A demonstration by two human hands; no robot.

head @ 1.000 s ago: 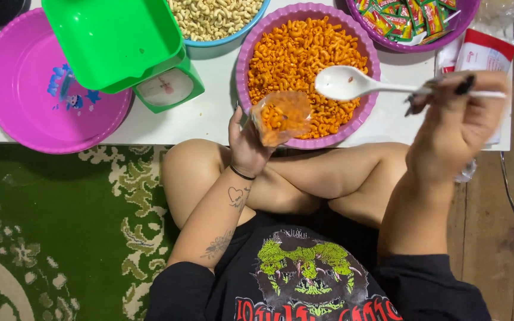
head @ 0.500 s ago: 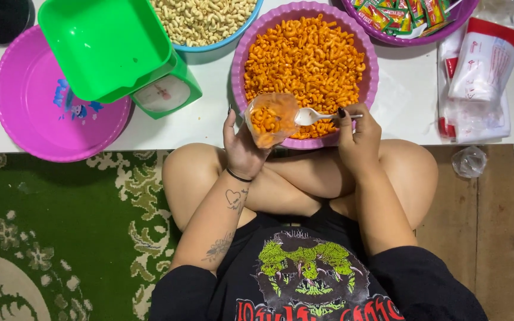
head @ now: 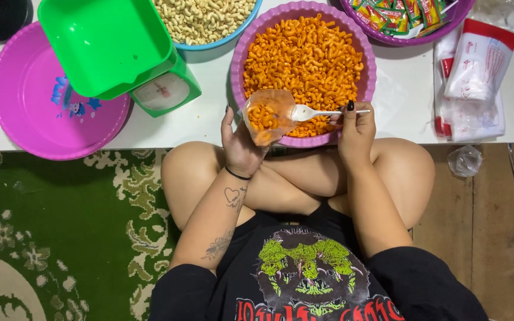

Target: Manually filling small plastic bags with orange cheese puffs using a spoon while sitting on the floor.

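Lower centre of the frame: the person sits cross-legged in a black printed shirt, knees bare, on a green patterned carpet (head: 49, 238) that fills the lower left; bare wooden floor (head: 483, 238) runs down the right side. Just above the knees, at mid-frame, the left hand (head: 240, 142) is closed around the lower part of a small clear plastic bag (head: 267, 116), held upright and partly filled with orange macaroni snacks. The right hand (head: 355, 128) pinches the handle of a white plastic spoon (head: 313, 112) — its bowl sits at the bag's open mouth, touching or just inside it. Both bag and spoon hang over the near rim of a purple bowl (head: 238, 65) heaped with the same orange macaroni, standing on the white table (head: 209, 119) at upper centre. To the left on the table, a green kitchen scale (head: 168, 92) carries a green square tray (head: 105, 44), and the scale overlaps an empty magenta bowl (head: 43, 119) at the upper left. At the top edge, a blue bowl (head: 221, 41) holds pale macaroni, and a second purple bowl (head: 447, 30) at the upper right holds small coloured sachets. Below that bowl — at the table's right end — lies a stack of red-and-white plastic packets (head: 477, 77).
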